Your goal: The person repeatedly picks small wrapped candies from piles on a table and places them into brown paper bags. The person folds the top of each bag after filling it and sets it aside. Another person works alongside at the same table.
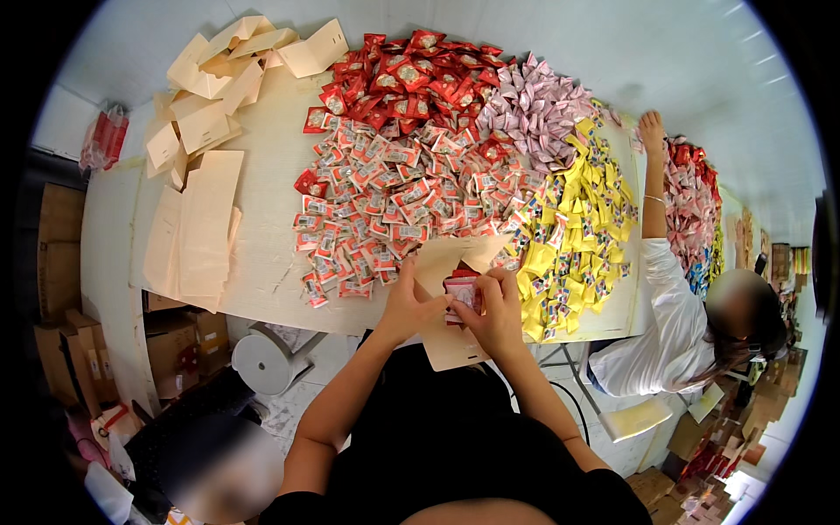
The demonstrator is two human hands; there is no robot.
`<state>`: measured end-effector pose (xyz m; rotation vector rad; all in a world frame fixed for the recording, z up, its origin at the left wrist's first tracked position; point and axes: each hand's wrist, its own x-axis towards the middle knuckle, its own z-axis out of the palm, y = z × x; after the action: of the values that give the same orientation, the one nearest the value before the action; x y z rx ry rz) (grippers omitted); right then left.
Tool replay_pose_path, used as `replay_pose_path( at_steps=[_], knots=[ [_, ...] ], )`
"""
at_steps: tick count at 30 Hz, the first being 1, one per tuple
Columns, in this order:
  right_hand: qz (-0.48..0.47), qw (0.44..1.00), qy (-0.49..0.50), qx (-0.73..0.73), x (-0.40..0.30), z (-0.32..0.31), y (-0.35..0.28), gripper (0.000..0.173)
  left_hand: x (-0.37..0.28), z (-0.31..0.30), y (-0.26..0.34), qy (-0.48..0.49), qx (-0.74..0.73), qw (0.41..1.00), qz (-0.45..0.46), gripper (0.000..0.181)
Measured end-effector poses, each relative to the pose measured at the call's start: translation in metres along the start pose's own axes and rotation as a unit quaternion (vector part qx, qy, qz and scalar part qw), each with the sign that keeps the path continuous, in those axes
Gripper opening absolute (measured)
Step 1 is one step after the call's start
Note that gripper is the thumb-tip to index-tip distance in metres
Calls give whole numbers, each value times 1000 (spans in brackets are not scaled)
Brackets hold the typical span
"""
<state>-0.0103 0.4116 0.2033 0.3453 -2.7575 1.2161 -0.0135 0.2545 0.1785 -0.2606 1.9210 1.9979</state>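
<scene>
A cream folded paperboard piece (453, 344) is held just past the table's front edge, its top flap spread above. My left hand (413, 305) grips its left side, thumb reaching to the middle. My right hand (495, 308) holds a small pink-and-white packet (463, 289) against the opening in the board. A bit of red wrapper shows behind that packet; how many packets lie inside cannot be seen. Beyond my hands spreads a heap of orange-and-white wrapped packets (407, 193). Yellow packets (574, 262) lie to the right.
Red packets (413, 79) and pale pink ones (535, 111) are heaped at the back of the table (262, 262). Flat cream boards (203, 230) and folded ones (203, 125) lie left. A person (676, 321) reaches in at right; another sits lower left by a stool (262, 361).
</scene>
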Motion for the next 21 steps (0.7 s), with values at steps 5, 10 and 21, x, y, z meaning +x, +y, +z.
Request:
replay_pose_path(
  at_steps=[5,10,21],
  knots=[
    [-91,993,-34,-66,-2,-3,12,28,1,3,-10,5,-37,999,12,68],
    [-184,981,-30,-50,4,-4,5,23,2,-3,-4,1,-77,997,12,64],
    [-187,977,-106,19,9,-27,0,24,2,-4,-1,-32,-80,996,-9,62]
  ],
)
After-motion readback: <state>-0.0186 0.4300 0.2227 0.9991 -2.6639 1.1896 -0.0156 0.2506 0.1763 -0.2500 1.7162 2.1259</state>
